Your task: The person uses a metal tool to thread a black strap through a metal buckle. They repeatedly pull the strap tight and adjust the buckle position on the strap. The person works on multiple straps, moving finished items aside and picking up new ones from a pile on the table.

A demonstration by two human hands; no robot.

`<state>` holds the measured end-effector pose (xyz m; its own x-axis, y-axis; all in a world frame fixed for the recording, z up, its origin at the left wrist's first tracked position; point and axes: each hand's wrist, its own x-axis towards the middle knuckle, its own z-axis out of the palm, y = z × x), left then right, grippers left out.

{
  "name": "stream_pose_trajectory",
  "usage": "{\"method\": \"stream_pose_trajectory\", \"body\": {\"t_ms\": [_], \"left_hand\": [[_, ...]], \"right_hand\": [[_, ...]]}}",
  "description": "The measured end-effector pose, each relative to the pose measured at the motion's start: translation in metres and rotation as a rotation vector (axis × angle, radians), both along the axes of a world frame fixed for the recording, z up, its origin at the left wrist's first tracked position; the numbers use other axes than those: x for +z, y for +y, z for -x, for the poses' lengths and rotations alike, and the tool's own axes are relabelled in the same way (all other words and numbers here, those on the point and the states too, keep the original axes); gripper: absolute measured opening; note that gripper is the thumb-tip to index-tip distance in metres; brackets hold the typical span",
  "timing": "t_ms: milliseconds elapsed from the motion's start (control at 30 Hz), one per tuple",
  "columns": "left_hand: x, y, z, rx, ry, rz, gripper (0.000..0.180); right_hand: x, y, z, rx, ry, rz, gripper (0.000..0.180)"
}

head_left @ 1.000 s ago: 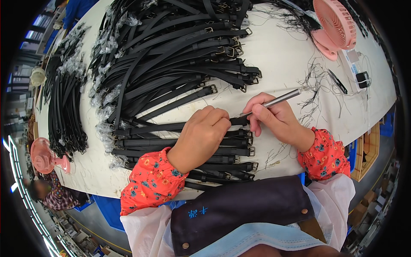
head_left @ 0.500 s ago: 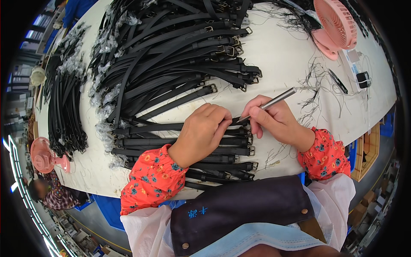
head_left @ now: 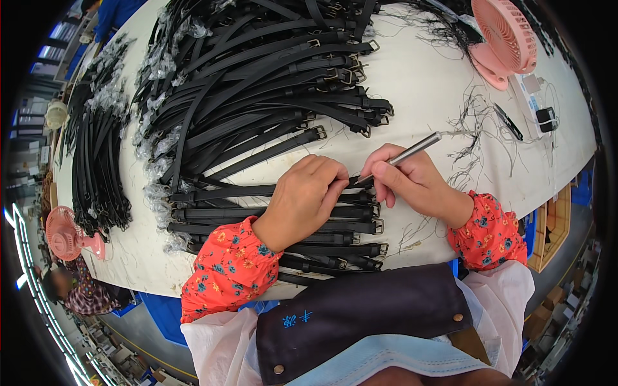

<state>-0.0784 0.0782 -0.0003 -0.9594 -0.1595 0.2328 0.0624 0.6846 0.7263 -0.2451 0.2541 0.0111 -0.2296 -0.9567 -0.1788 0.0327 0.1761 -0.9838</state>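
Note:
My left hand (head_left: 301, 198) presses down on a black strap (head_left: 232, 191) lying across a row of similar black buckled straps (head_left: 322, 237) near the table's front edge. My right hand (head_left: 412, 181) grips a thin silver metal tool (head_left: 412, 153) like a pen, its tip touching the strap end just beside my left fingertips. Both sleeves are red with a flower print.
A big heap of black straps (head_left: 257, 77) fills the white table (head_left: 425, 83) behind my hands. Another bundle of straps (head_left: 96, 167) lies at the left. A pink fan (head_left: 505, 38) stands at the back right, a second pink fan (head_left: 64, 235) at the left edge. Loose black threads (head_left: 470, 122) and a small black tool (head_left: 508, 122) lie to the right.
The hands stay nearly in place. The left fingers have shifted slightly along the strap and the tool's tip has moved a little closer to them.

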Motion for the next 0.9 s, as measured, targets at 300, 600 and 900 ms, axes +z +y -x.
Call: {"method": "stream_pose_trajectory", "body": {"t_ms": [300, 600, 900], "left_hand": [[-0.001, 0.000, -0.002, 0.014, -0.022, -0.005, 0.011], [-0.003, -0.001, 0.001, 0.059, -0.052, -0.093, 0.013], [-0.001, 0.003, 0.006, -0.018, -0.165, -0.098, 0.007]], "right_hand": [[0.002, -0.001, -0.001, 0.004, 0.004, -0.009, 0.046], [0.000, 0.003, -0.003, -0.052, -0.047, 0.005, 0.037], [-0.006, 0.004, 0.007, -0.087, -0.017, 0.232, 0.039]]}}
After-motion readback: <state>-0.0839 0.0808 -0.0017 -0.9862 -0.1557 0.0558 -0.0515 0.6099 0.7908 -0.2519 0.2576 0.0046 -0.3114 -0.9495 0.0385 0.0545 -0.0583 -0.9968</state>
